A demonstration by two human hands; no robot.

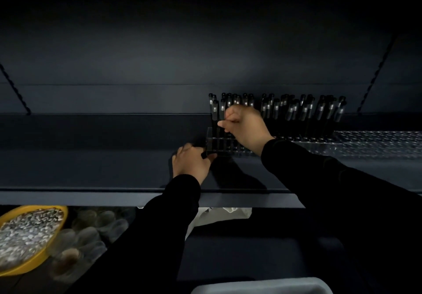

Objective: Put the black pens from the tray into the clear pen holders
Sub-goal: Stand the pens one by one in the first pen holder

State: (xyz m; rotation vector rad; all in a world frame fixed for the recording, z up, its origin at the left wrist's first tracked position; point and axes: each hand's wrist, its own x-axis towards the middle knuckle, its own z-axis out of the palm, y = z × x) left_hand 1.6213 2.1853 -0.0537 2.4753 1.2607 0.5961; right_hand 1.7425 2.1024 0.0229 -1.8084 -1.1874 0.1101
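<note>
A clear pen holder stands on the dark shelf, with several black pens upright in it. My right hand reaches over this holder, its fingers pinched on one black pen among the upright ones. My left hand rests on the shelf at the holder's near left corner, closed around something small and dark, probably a pen. More black pens stand in a second clear holder to the right. A pale tray edge shows at the bottom.
Empty clear holders stretch along the shelf to the right. Below the shelf at left sits a yellow bowl of small silvery pieces beside clear rounded containers. White cloth or paper lies under the shelf's front edge.
</note>
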